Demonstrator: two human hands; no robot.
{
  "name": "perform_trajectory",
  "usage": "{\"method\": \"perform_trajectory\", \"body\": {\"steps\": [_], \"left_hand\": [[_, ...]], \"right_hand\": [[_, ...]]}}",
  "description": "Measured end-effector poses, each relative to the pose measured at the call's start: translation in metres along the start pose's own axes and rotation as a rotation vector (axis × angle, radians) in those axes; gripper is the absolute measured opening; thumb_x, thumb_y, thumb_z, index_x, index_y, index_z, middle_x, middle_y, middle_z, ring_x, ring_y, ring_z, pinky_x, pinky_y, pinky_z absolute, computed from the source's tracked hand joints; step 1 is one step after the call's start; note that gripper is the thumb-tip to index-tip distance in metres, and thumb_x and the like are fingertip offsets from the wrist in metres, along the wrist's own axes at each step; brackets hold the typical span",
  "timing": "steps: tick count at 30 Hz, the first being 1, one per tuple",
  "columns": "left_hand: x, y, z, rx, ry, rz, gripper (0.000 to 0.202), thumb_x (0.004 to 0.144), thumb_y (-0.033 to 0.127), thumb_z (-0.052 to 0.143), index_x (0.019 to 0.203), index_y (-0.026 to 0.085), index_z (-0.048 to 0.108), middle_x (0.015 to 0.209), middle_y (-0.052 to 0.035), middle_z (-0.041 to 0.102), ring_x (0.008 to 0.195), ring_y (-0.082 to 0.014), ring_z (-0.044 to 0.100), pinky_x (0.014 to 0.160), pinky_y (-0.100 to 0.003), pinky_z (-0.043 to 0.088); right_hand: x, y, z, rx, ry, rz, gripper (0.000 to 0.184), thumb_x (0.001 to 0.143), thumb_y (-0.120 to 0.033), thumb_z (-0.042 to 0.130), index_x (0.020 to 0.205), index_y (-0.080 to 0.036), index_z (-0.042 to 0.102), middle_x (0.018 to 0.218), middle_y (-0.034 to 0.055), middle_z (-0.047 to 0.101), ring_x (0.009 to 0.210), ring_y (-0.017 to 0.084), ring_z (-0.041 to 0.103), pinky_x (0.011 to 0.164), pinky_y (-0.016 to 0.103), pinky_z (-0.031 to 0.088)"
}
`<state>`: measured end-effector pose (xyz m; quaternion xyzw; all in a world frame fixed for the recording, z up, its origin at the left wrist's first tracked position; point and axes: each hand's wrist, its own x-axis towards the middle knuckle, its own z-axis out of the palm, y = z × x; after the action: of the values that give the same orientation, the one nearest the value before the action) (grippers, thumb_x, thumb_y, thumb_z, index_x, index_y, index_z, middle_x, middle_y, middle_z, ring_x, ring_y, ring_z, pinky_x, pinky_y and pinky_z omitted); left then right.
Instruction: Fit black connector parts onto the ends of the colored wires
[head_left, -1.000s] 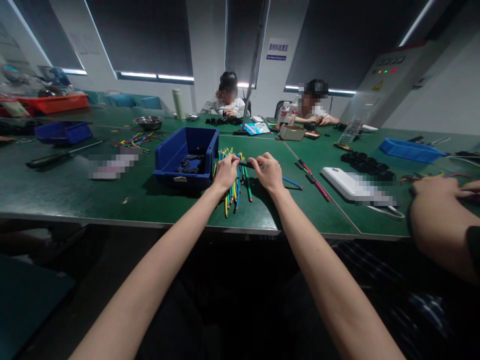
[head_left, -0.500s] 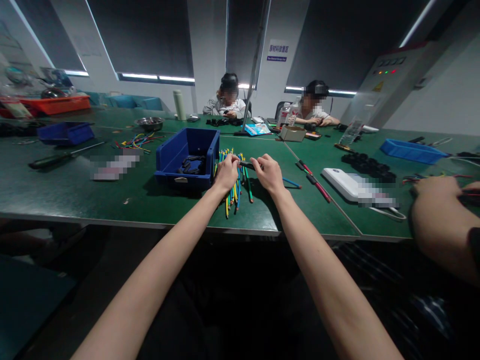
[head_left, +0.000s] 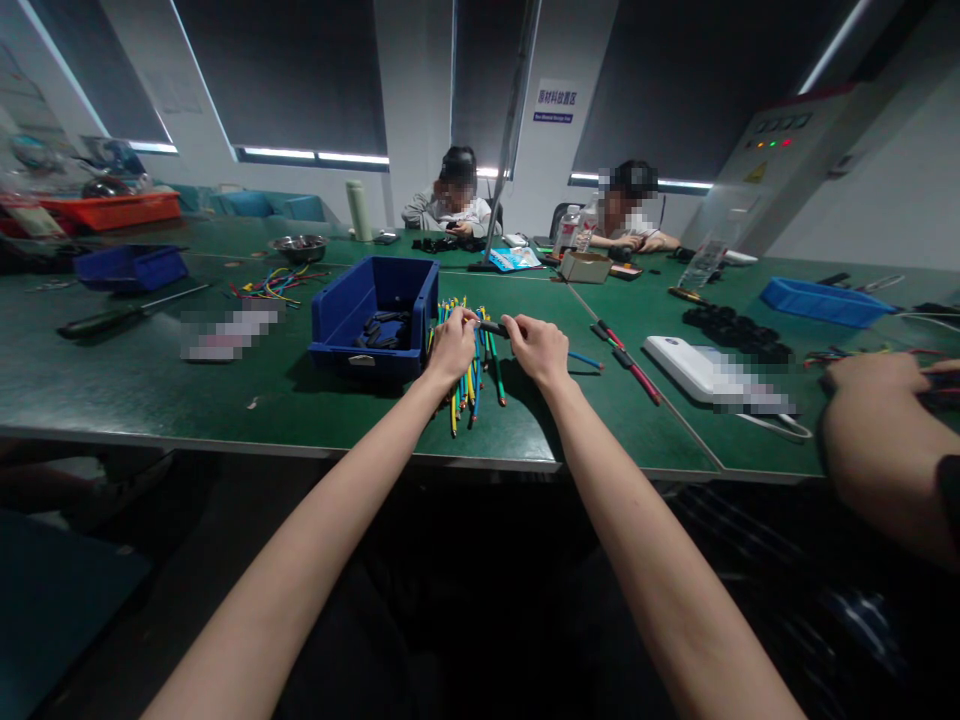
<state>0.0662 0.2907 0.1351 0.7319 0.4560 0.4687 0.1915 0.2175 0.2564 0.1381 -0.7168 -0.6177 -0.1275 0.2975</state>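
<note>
Fingers point(head_left: 468, 319) of left hand point(head_left: 452, 346) and right hand point(head_left: 538, 349) pinch one black tube point(head_left: 493, 327).

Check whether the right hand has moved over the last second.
No. The right hand stays beside the wire pile, pinching a black tube with the left hand.

Dim room, bright window slits, wide-angle edge distortion
</note>
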Motion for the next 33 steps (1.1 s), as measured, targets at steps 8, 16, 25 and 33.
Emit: {"method": "perform_trajectory", "body": {"steps": [8, 16, 25, 33], "left_hand": [[0.001, 0.001, -0.001, -0.029, -0.004, -0.005, 0.013, 0.09, 0.021, 0.044, 0.092, 0.019, 0.058, 0.082, -0.0045, 0.066, 0.082, -0.0188, 0.063, 0.082, -0.031, 0.046], [0.003, -0.007, 0.003, -0.052, 0.041, 0.01, 0.015, 0.087, 0.013, 0.046, 0.097, 0.017, 0.057, 0.1, -0.0082, 0.068, 0.096, -0.0192, 0.063, 0.089, -0.032, 0.046], [0.002, -0.005, 0.001, -0.029, 0.006, 0.002, 0.019, 0.087, 0.012, 0.046, 0.094, 0.018, 0.063, 0.103, -0.0075, 0.069, 0.1, -0.0191, 0.062, 0.093, -0.032, 0.045], [0.003, -0.005, 0.0, -0.029, 0.006, 0.016, 0.022, 0.085, 0.009, 0.045, 0.092, 0.016, 0.065, 0.101, -0.008, 0.069, 0.1, -0.019, 0.062, 0.094, -0.031, 0.045]], "right_hand": [[0.002, 0.002, 0.002, 0.196, 0.017, 0.008, 0.043, 0.092, -0.055, 0.04, 0.085, -0.024, 0.068, 0.077, 0.0022, 0.07, 0.073, 0.017, 0.062, 0.061, 0.025, 0.03], [0.007, 0.011, 0.017, 0.41, 0.014, -0.191, 0.024, 0.088, -0.043, 0.053, 0.091, -0.022, 0.065, 0.088, 0.003, 0.069, 0.082, 0.019, 0.059, 0.074, 0.029, 0.041], [0.008, 0.01, 0.013, 0.365, -0.005, -0.241, 0.021, 0.088, -0.039, 0.054, 0.093, -0.024, 0.068, 0.088, 0.0026, 0.07, 0.085, 0.021, 0.056, 0.08, 0.034, 0.04], [0.009, 0.012, 0.015, 0.401, -0.027, -0.254, 0.021, 0.084, -0.041, 0.059, 0.093, -0.025, 0.07, 0.088, 0.002, 0.07, 0.085, 0.022, 0.055, 0.081, 0.034, 0.041]]}}
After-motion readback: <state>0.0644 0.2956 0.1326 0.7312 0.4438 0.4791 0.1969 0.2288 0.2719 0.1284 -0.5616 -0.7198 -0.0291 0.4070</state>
